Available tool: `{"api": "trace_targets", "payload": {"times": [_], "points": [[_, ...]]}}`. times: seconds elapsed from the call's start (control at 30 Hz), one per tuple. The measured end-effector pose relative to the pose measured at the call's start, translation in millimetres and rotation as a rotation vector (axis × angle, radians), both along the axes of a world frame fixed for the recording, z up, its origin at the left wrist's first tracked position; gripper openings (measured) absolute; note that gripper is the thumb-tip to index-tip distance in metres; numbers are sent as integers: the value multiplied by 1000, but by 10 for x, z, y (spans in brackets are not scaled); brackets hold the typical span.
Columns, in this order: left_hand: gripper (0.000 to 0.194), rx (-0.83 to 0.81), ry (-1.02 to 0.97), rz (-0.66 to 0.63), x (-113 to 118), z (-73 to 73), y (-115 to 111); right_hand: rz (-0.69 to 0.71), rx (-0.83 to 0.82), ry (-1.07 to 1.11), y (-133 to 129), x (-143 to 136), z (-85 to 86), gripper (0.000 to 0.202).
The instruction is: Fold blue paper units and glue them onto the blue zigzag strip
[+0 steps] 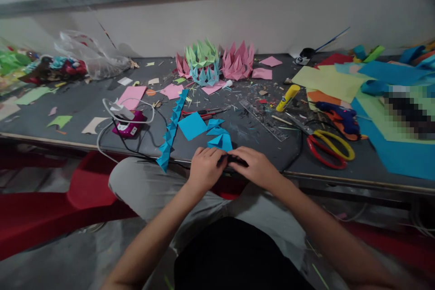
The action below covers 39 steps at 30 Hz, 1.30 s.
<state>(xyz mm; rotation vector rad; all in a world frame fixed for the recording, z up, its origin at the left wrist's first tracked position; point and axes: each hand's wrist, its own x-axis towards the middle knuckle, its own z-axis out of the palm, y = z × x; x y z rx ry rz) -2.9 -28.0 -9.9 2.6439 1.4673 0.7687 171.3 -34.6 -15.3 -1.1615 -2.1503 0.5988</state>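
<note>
My left hand (207,166) and my right hand (253,165) meet at the table's front edge, fingers bent and closed around something dark and small that I cannot make out. Just beyond them lie folded blue paper pieces (219,139), partly behind my fingers. A flat blue paper square (192,126) rests to their left. Further left, a zigzag strip of folded blue paper (173,124) reaches over the front edge. Red-handled tools (204,112) lie behind the square.
Folded pink (238,61) and green (203,53) paper crowns stand near the wall. Scissors (331,148), a glue gun (340,118), a yellow glue stick (288,98) and a clear ruler (263,120) lie right. A purple power block (128,124) with cables sits left.
</note>
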Motion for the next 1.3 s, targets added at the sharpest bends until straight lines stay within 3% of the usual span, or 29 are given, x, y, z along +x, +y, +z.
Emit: {"api": "trace_targets", "payload": {"times": [0.1,0.27,0.47,0.53,0.67,0.77,0.93,1.13,1.3], "points": [[10,-83,-152,83,82,29,-38,-60,-54,78,-24,-78,-7,27],[14,-291,-337,33,116,116,-60,-147,-117,132,57,-82,-20,20],[16,-230,-539,124,-31,176,139,-96,-173,36,204,33,50,25],[17,-332,-544,139,-88,143,252,-49,-180,0,256,64,95,24],[12,-471,-443,-57,-140,51,387,38,-178,-59,361,100,137,23],[8,-440,-330,-181,-134,5,402,42,-176,-83,422,117,102,24],[8,-358,-185,-272,-141,-14,406,-45,-167,-108,471,141,27,18],[13,-312,25,-349,-224,53,408,-88,-219,-119,497,136,37,6],[17,-301,176,-408,-300,194,408,-16,-200,-78,524,167,29,2]]}}
